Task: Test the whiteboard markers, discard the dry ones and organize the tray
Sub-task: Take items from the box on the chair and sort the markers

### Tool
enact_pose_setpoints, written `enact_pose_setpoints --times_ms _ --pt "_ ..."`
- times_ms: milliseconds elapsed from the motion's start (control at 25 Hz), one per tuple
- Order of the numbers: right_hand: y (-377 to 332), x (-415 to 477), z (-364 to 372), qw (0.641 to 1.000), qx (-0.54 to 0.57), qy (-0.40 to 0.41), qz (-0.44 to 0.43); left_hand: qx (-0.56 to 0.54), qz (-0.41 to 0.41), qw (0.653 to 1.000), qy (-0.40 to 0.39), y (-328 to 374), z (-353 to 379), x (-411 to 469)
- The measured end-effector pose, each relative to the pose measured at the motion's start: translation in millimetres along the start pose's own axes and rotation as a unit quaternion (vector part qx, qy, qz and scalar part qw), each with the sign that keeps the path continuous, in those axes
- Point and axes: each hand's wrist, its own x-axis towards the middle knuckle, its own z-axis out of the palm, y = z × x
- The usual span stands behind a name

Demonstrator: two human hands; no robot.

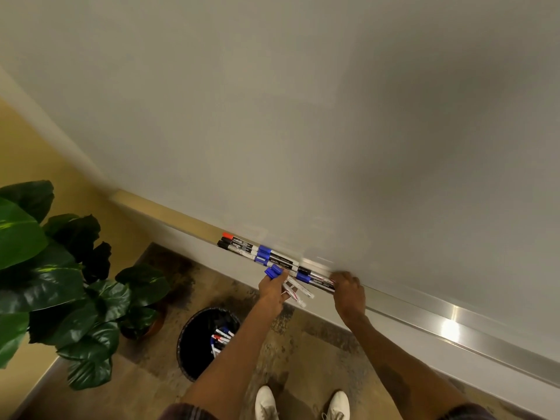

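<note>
By my reckoning the testing is largely done and this is the tidying step, sorting what belongs on the tray (pixel 424 313); the left hand (pixel 272 287) is closed round a bundle of markers (pixel 298 292), blue caps poking out at eleven o'clock of the fist and white barrels fanning toward four o'clock; the right hand (pixel 348 294), just at three o'clock of it, sits knuckles-up on the tray with its fingertips at the end of a pair of markers (pixel 315 281), and I cannot tell whether it pinches them or only nudges them; a row of markers (pixel 263 254) lies side by side on the tray toward ten o'clock of the hands, a red cap and a black cap at the far end, blue caps nearer; the waste bin (pixel 197 338) stands on the floor (pixel 303 344) at seven o'clock of the left hand, with discarded markers (pixel 221 336) lying in it; the next move, I'd guess, calls for either laying the bundle parallel with the row or dropping it in the bin, and smooth round barrels will likely roll or slip from a loose fist, so a firm grip and a gentle set-down; the tray is a narrow brushed-metal ledge that catches the light, the whiteboard (pixel 303 116) above it glossy and blank, the bin round and black-lined, the floor mottled.
</note>
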Motion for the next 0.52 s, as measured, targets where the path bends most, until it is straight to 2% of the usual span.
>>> enact_pose_setpoints --times_ms 120,200,320,400,520 --pt "-12.2 -3.1 -9.2 0.996 0.064 0.051 -0.039 -0.013 0.001 1.0 -0.009 -0.3 7.3 -3.7" --pt "-22.9 -4.1 -17.2 0.979 0.196 -0.021 -0.058 -0.035 0.01 0.999 -0.017 -0.9 15.1 -6.1" --pt "-27.8 -7.4 -28.5 0.922 0.355 -0.142 -0.056 -0.046 0.029 0.998 -0.027 -2.2 26.6 -7.2" --pt "-24.4 -8.2 -32.4 0.91 0.385 -0.142 -0.053 -0.052 0.032 0.997 -0.036 -3.5 33.1 -8.4" --pt "-13.7 -4.2 -30.6 0.938 0.338 -0.071 -0.029 -0.071 0.028 0.996 -0.042 -5.0 39.0 -11.0"
